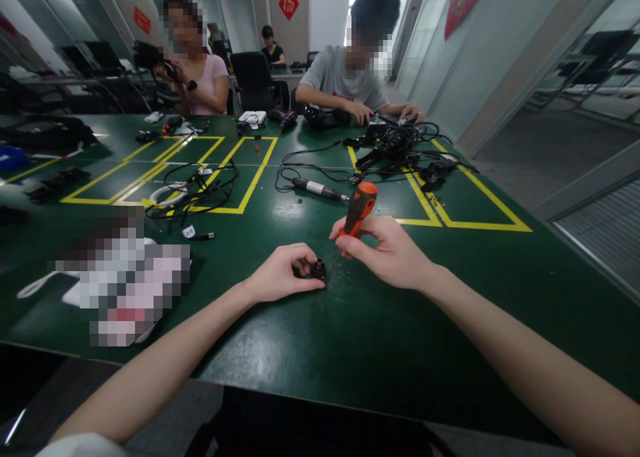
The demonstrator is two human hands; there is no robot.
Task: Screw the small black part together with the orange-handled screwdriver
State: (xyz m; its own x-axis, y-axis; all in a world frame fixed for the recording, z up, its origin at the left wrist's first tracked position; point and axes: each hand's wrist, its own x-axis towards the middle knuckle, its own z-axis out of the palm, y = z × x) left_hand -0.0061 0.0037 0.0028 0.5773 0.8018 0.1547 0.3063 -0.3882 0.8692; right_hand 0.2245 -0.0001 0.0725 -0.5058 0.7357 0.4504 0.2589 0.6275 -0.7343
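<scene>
My right hand [383,250] grips a screwdriver [360,209] with an orange and dark grey handle. The handle leans up and to the right, and the thin shaft points down at the table beside several tiny bits, perhaps screws. Between the thumb and fingers of my left hand [283,274] is a small black part [318,268] with a round raised piece on top, held at the table surface. The fingers hide much of it, so its kind is unclear. The screwdriver tip appears apart from the black part, just to its right.
Beyond my hands lies an electric screwdriver [317,188] with a cord. Coiled cables [200,190] sit left, and a tangled black cable pile [395,144] lies far right. Blurred-out items [143,290] lie near left. Two people sit across the green table [500,297].
</scene>
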